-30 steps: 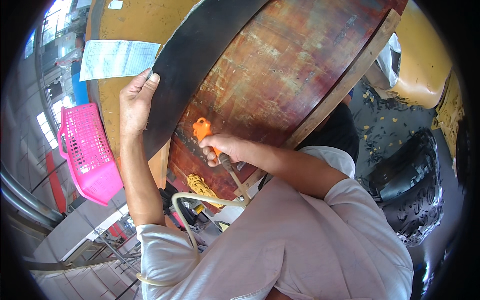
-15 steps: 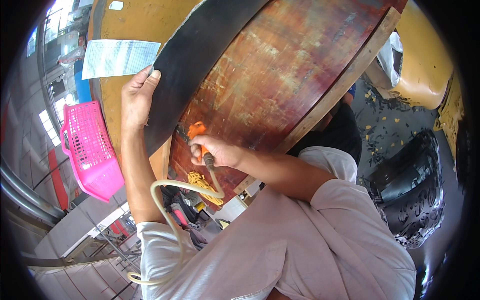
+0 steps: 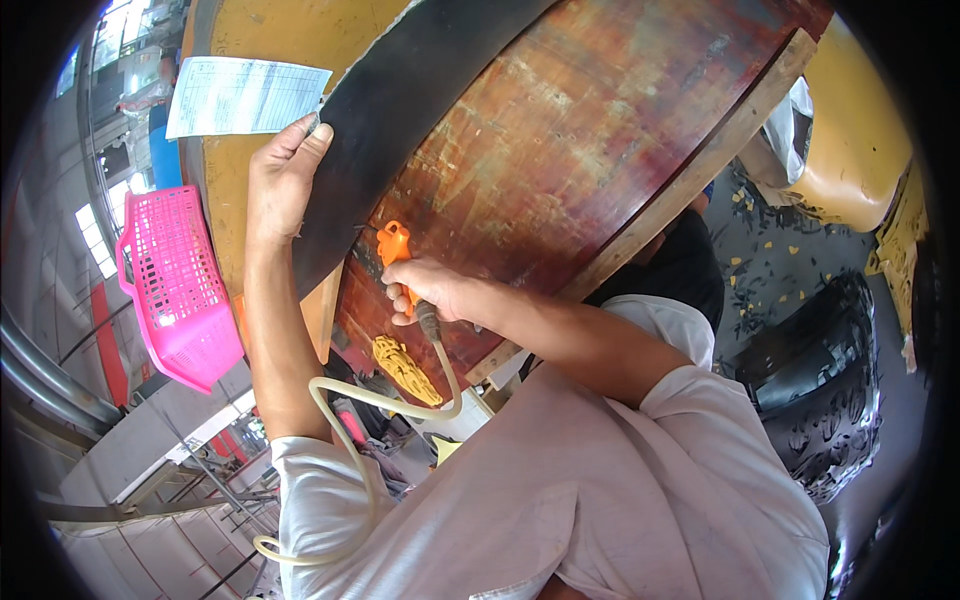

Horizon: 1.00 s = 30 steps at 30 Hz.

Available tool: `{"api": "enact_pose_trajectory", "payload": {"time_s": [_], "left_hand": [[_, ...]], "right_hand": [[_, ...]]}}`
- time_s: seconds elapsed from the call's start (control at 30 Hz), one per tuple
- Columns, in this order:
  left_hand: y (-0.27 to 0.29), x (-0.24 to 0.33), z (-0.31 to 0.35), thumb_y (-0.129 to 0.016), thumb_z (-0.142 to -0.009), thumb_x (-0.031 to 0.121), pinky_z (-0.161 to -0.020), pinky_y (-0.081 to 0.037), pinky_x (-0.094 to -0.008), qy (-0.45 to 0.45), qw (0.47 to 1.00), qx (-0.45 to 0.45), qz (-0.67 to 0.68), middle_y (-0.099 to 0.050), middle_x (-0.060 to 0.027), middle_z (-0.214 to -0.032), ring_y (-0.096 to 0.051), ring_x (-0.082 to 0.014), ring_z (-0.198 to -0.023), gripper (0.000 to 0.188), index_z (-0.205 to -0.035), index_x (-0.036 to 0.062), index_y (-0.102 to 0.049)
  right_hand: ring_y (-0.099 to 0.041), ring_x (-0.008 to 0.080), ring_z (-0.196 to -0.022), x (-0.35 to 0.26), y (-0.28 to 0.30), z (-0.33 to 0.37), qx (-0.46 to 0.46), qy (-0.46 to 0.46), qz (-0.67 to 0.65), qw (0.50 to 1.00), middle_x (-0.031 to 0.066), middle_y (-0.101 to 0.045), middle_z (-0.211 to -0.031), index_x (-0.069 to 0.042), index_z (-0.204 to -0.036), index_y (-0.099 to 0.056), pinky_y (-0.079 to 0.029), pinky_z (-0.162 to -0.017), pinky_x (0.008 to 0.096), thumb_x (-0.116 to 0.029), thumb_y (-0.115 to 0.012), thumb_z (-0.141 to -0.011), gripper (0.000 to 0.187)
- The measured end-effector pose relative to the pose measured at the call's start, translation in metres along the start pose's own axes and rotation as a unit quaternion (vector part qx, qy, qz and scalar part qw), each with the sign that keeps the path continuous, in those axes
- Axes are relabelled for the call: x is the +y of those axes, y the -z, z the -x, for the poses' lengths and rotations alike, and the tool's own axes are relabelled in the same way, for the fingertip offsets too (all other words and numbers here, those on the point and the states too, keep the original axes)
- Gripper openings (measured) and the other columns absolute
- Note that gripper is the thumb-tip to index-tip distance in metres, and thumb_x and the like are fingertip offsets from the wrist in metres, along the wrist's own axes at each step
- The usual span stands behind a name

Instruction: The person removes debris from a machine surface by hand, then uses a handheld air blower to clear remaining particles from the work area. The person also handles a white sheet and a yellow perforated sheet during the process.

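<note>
My left hand (image 3: pixel 283 180) pinches the left edge of a long black sheet (image 3: pixel 385 130) between thumb and fingers. The sheet curves across a worn reddish-brown board (image 3: pixel 540 150). Next to those fingertips lies a printed paper (image 3: pixel 245 97). Lower down, my right hand (image 3: pixel 432 287) is wrapped round an orange air blow gun (image 3: pixel 394 243), its thin dark nozzle pointing left, close to the sheet's lower right edge. From the gun's base a cream hose (image 3: pixel 385 402) loops down past my left arm. The tip of the nozzle is hard to make out.
A pink plastic basket (image 3: pixel 178 275) stands at the left, beside a yellow surface (image 3: pixel 222 185). Yellow strips (image 3: pixel 405 372) are bundled at the board's near end. A wooden strip (image 3: pixel 700 160) edges the board. At right are black sheet material (image 3: pixel 820 400) and scraps on the floor.
The view has shifted slightly, with paper and basket now higher in it. The orange blow gun has turned a little in my right hand. My left hand keeps its pinch on the sheet.
</note>
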State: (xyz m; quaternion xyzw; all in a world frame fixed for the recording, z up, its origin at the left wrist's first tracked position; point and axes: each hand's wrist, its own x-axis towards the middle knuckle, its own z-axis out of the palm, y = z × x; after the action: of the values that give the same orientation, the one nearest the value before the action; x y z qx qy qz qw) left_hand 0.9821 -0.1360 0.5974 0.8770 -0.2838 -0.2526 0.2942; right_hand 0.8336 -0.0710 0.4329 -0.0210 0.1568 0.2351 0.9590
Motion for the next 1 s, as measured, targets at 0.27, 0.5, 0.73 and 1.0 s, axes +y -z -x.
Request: {"api": "enact_pose_trajectory", "payload": {"time_s": [0.27,0.5,0.73,1.0], "left_hand": [[-0.001,0.004,-0.002,-0.067,-0.103,0.015,-0.088,-0.052,-0.0251,0.025,0.999,-0.005,0.034,-0.074,-0.0029,-0.108,-0.065,-0.0087,-0.095,0.031,-0.127,-0.0039,-0.071],[0.002,0.004,-0.010,-0.067,-0.103,0.014,-0.088,-0.052,-0.0255,0.019,0.999,-0.028,0.028,-0.074,-0.0037,-0.109,-0.066,-0.0097,-0.096,0.030,-0.127,-0.0036,-0.071],[0.005,-0.001,-0.014,-0.067,-0.103,0.014,-0.087,-0.053,-0.0260,0.038,0.998,-0.024,0.033,-0.074,-0.0041,-0.110,-0.066,-0.0105,-0.096,0.030,-0.127,-0.0036,-0.071],[0.018,0.007,-0.009,-0.063,-0.105,0.013,-0.091,-0.053,-0.0274,0.011,0.998,-0.004,0.056,-0.074,-0.0054,-0.115,-0.067,-0.0115,-0.100,0.032,-0.131,-0.0045,-0.068]], "right_hand": [[-0.054,0.0177,-0.050,-0.011,-0.021,0.034,-0.042,0.025,0.026,0.998,0.0076,-0.056,-0.067,-0.001,-0.085,-0.057,-0.055,-0.050,0.0414,-0.008,-0.060,-0.093,0.011],[-0.054,0.0166,-0.049,-0.012,-0.035,0.042,-0.057,0.008,0.119,0.991,0.0065,-0.058,-0.070,-0.003,-0.084,-0.056,-0.053,-0.047,0.0405,-0.009,-0.061,-0.090,0.011],[-0.054,0.0139,-0.054,-0.013,-0.030,0.020,-0.095,0.000,0.082,0.992,0.0029,-0.053,-0.069,-0.007,-0.086,-0.055,-0.056,-0.056,0.0399,-0.010,-0.060,-0.093,0.009],[-0.062,0.0193,-0.052,-0.115,0.081,0.117,0.223,0.361,0.010,0.906,0.0067,-0.060,-0.076,-0.001,-0.097,-0.058,-0.058,-0.046,0.0404,-0.004,-0.059,-0.095,0.004]]}}
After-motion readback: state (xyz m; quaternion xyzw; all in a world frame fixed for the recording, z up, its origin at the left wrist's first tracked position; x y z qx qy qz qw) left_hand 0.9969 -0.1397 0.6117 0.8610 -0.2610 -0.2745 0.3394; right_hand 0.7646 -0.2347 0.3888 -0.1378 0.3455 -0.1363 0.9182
